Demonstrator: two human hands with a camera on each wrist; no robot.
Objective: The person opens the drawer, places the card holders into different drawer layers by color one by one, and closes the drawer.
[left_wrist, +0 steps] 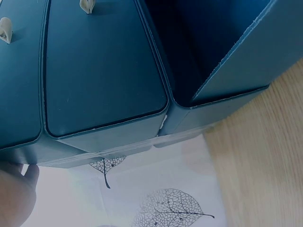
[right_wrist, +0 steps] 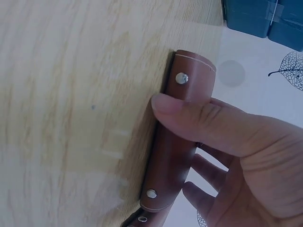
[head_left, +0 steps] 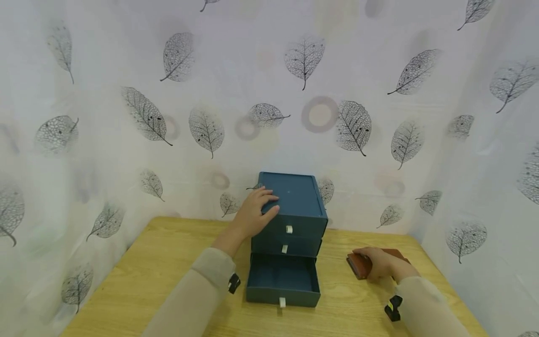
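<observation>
A blue desktop drawer unit [head_left: 290, 192] stands on the table, its bottom drawer [head_left: 283, 298] pulled out and bare inside. My left hand [head_left: 254, 213] rests on the left edge of its top, fingers extended; in the left wrist view only a bit of that hand [left_wrist: 16, 196] shows beside the unit. To the right of the unit, my right hand [head_left: 381, 263] grips a brown leather-look item [head_left: 358, 266] lying on the table. Close up, its rounded edge [right_wrist: 173, 156] carries two metal studs, with my thumb [right_wrist: 170, 106] across it and the fingers behind.
A second brown piece [head_left: 395, 253] with a stud lies right by the held one. White pull tabs [head_left: 288, 229] stick out from the drawer fronts. The wooden table [head_left: 168, 276] ends at a leaf-patterned curtain [head_left: 236, 61] behind and at both sides.
</observation>
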